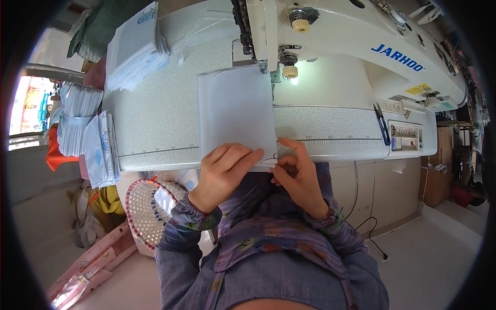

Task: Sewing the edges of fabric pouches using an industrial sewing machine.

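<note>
A white rectangular fabric piece [235, 111] lies flat on the sewing table [155, 119], its far end under the needle area of a white sewing machine [351, 36]. My left hand [225, 170] rests on the near edge of the fabric, fingers closed over it and pinching the corner. My right hand [297, 173] sits just right of that corner at the table's front edge, thumb and forefinger pinched on the fabric's near right corner.
A stack of pale blue fabric pieces [137, 51] lies at the table's far left; more bundles [82, 124] hang off the left edge. Black thread snips [381, 124] rest on the right. A woven basket [150, 206] stands on the floor at the left.
</note>
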The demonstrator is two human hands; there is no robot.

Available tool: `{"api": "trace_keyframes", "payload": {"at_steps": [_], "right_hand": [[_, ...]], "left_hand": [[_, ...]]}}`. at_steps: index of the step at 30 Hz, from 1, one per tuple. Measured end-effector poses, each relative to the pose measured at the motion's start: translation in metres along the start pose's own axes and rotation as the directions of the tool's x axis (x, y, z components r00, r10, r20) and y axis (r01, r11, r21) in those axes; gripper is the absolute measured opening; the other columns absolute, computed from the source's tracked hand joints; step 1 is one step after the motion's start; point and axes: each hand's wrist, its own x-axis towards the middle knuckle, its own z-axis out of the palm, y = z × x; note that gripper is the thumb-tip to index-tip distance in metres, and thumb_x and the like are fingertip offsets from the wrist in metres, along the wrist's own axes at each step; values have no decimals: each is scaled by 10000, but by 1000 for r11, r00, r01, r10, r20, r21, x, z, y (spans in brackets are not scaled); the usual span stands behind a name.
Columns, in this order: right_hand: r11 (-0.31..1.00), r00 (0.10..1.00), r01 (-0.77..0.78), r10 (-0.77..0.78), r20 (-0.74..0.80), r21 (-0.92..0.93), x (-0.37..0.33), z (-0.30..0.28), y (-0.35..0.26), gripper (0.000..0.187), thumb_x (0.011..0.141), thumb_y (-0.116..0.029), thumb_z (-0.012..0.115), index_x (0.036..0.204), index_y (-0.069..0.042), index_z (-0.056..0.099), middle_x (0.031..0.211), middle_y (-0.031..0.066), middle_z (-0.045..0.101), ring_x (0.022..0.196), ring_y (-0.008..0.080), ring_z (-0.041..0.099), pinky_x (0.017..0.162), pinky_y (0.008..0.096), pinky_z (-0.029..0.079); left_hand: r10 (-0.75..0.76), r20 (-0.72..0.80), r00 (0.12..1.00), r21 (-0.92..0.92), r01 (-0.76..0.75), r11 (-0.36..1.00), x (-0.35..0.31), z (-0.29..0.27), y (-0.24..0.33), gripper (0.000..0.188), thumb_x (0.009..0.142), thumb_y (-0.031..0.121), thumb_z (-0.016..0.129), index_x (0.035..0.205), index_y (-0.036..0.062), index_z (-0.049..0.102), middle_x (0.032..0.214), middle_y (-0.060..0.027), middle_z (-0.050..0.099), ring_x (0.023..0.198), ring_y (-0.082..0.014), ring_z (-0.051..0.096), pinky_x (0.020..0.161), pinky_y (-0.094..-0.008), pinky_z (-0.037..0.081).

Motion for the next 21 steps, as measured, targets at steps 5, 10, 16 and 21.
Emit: {"api": "trace_keyframes", "payload": {"at_steps": [5,10,16,21], "right_hand": [[998,998,57,-57,3,-38,0,1,1,628,1032,38,706,1590,-50,431,991,67,743,834,114,721,750,251,587],[998,998,59,-59,3,-20,2,0,0,653,1031,50,702,1608,-54,414,996,67,745,850,114,728,782,254,603],[989,991,122,-115,73,-85,0,-3,1,485,1047,55,676,1512,-31,567,1039,69,760,902,112,741,819,258,612],[993,993,107,-104,50,-57,0,-2,6,343,1056,57,664,1395,4,664,1079,68,768,975,113,753,863,259,626]], "left_hand": [[87,-120,989,50,-82,995,9,1,-4,355,723,121,806,1077,95,793,882,-10,600,836,-219,652,737,-380,556],[81,26,996,99,-83,992,6,3,-9,389,744,148,770,1130,127,816,817,-3,500,759,-209,585,687,-378,507],[125,-8,992,131,-123,984,8,4,-9,447,736,151,731,1172,147,831,950,9,623,873,-200,656,771,-363,559],[116,61,991,60,-120,991,-4,8,-11,433,735,163,744,1159,139,831,1186,-18,714,1102,-232,701,914,-380,605]]}}
